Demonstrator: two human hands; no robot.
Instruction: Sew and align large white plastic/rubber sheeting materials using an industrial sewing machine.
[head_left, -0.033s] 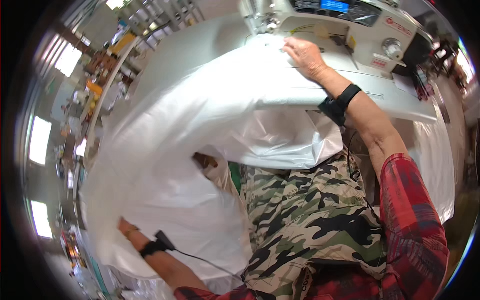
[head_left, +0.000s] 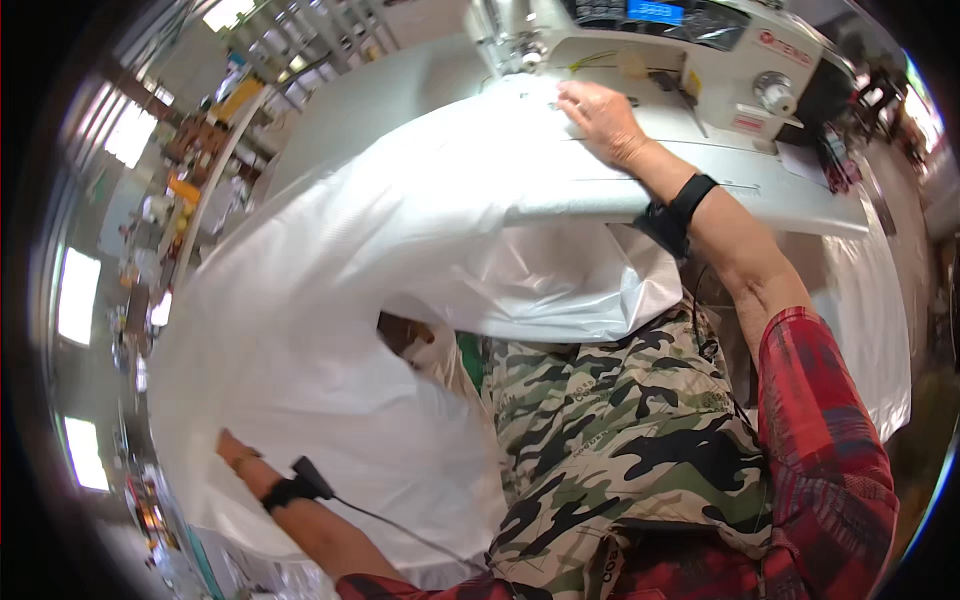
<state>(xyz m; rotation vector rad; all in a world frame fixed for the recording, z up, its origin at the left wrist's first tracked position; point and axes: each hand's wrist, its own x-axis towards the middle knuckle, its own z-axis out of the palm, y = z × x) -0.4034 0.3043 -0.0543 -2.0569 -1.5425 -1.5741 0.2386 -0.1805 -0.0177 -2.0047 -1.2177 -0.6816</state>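
A large white sheet of glossy, plastic-like material [head_left: 330,270] runs from under the needle area of a sewing machine [head_left: 690,50], over the table edge and down to my left. Close to the machine's presser foot [head_left: 528,62], my right hand [head_left: 602,115] has its fingers bent and pressed together on the sheet's right edge. Far out at the lower left, my left hand [head_left: 236,452] is against the sheet. Its fingers are blurred and partly hidden, so their grip does not show. Black bands circle both wrists.
The pale machine table [head_left: 700,180] extends to the right under the machine. Camouflage cloth [head_left: 620,430] covers my lap. A thin black cable [head_left: 400,522] leads from the left wristband. More white sheeting [head_left: 868,330] hangs at the right. Cluttered shelving [head_left: 185,190] stands at the far left.
My left hand has moved a little farther left, and the sheet's left side has shifted outward with it. My right hand stays near the needle, almost unmoved.
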